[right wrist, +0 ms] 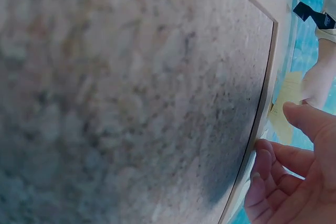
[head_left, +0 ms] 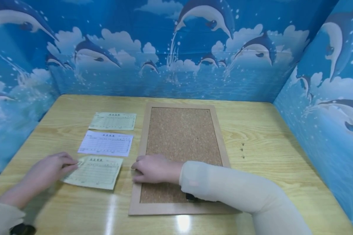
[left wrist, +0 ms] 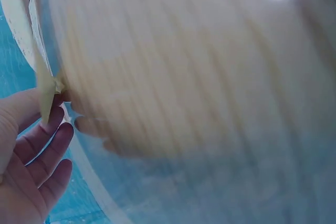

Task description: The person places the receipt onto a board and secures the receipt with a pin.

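Observation:
My left hand (head_left: 50, 169) pinches the left corner of a pale yellow-green printed slip (head_left: 95, 173) between thumb and fingertips. The slip is partly lifted, its near edge off the table. In the left wrist view the held corner (left wrist: 46, 95) looks creased, with the other fingers spread below it. My right hand (head_left: 156, 168) reaches across a wood-framed cork board (head_left: 179, 130), loosely curled fingers over its left frame edge and pointing at the slip. Nothing shows in its grasp. In the right wrist view, thumb and fingers are apart beside the frame (right wrist: 269, 72).
Behind the held slip lie a lavender-white printed slip (head_left: 106, 143) and another pale green slip (head_left: 113, 121). Several small pins (head_left: 243, 149) lie in a row right of the board. Dolphin-printed blue cloth (head_left: 164, 78) walls the table's back and sides.

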Demonstrator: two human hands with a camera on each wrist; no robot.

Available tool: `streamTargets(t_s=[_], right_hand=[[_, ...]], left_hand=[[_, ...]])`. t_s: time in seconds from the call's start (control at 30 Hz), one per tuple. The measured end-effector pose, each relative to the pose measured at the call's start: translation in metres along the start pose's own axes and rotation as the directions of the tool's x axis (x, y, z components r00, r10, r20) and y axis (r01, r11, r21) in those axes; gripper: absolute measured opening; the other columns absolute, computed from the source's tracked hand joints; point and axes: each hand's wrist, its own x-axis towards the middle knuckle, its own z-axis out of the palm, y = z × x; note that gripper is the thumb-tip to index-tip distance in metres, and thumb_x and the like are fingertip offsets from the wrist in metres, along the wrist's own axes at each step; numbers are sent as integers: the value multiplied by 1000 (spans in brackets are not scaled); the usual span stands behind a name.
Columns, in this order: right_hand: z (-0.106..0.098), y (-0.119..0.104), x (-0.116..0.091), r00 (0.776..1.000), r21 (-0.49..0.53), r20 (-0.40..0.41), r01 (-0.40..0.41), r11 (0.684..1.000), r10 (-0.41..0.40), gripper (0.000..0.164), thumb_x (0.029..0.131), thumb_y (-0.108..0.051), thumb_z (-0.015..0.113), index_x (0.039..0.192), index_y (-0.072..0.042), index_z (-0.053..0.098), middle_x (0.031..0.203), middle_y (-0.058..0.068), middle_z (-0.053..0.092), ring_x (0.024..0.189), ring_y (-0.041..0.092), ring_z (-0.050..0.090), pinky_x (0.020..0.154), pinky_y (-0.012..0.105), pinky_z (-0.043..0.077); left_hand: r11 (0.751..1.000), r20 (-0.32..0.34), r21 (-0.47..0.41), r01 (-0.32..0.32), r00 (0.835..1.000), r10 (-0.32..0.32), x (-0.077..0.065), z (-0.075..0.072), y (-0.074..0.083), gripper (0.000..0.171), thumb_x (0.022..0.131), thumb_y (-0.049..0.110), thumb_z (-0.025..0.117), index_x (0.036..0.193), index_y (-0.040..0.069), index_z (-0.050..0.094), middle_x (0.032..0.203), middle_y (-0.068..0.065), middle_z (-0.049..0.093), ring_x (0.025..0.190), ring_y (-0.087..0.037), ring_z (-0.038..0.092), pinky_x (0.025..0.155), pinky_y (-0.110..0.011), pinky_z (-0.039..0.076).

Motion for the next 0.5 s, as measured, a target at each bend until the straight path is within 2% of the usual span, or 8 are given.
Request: streamTargets(t_s=[0.23,0.37,0.5], right_hand=[[2,-2,4,1000,51,-3,17,999,-17,43,89,-43,60,119,-13,64,96,-5,62,81,3,56,74,17,45],[0,-2,7,999,130,5,40,991,-41,43,89,-40,61,119,-9,64,81,-8,60,71,1,54,73,15,44],[0,-2,9,998,253,29,39,967,-48,44,90,-38,61,120,-6,63,69,-11,57,62,1,53,68,12,43]], left_hand=[[999,-20,-9,33,999,-34,-3,1,1,12,78,15,73,80,3,73,78,-6,66,73,-30,63,68,-50,50],[999,-28,-7,52,998,-53,-4,-1,3,14,78,16,73,80,2,72,78,-8,66,73,-32,63,67,-51,49],[998,-33,-7,66,997,-66,-2,-4,8,15,79,16,72,81,1,71,77,-8,66,72,-31,63,66,-51,49]])
